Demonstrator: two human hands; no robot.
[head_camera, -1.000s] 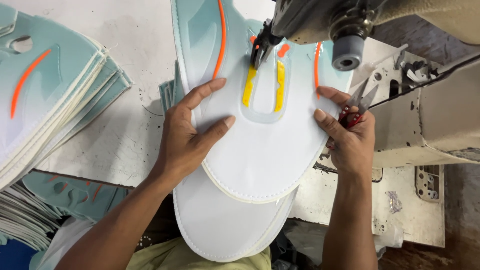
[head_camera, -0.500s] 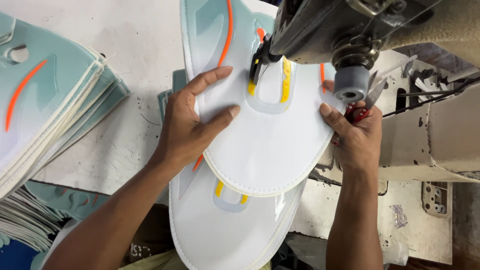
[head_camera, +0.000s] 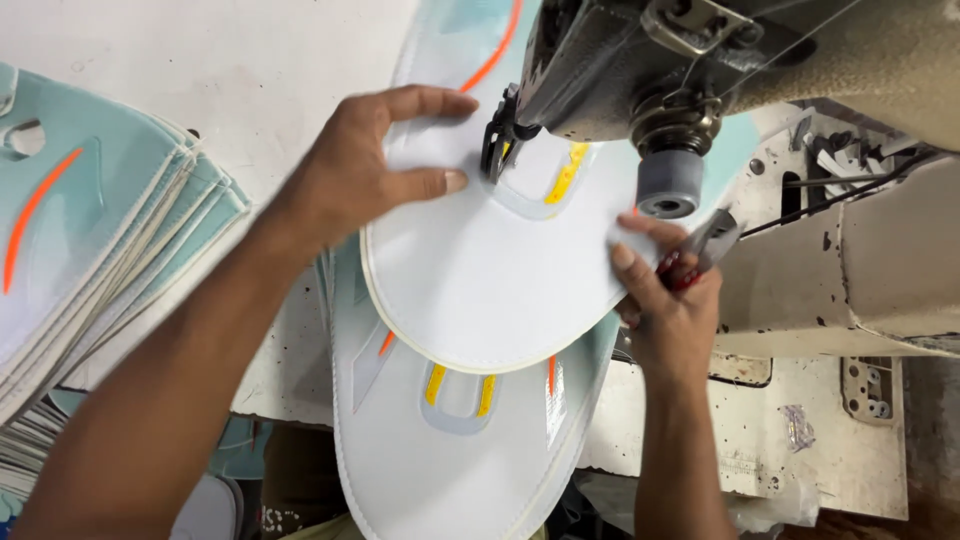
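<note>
A white rounded fabric panel (head_camera: 480, 290) with a yellow-edged slot lies under the sewing machine's presser foot (head_camera: 497, 140). My left hand (head_camera: 365, 170) presses flat on its left side, fingers spread beside the needle. My right hand (head_camera: 665, 295) pinches the panel's right edge and also holds small red-handled thread snips (head_camera: 700, 250). A second, similar panel (head_camera: 440, 450) with yellow, orange and pale teal trim lies beneath it and hangs over the table's near edge.
The grey sewing machine head (head_camera: 720, 70) fills the upper right, with a round grey knob (head_camera: 668, 185) above my right hand. A stack of teal and white panels with orange stripes (head_camera: 90, 240) sits at the left on the white table (head_camera: 250, 60).
The top panel has been fed away from me under the foot, which uncovers more of the lower panel. Both hands have moved forward with it, and the view has come closer.
</note>
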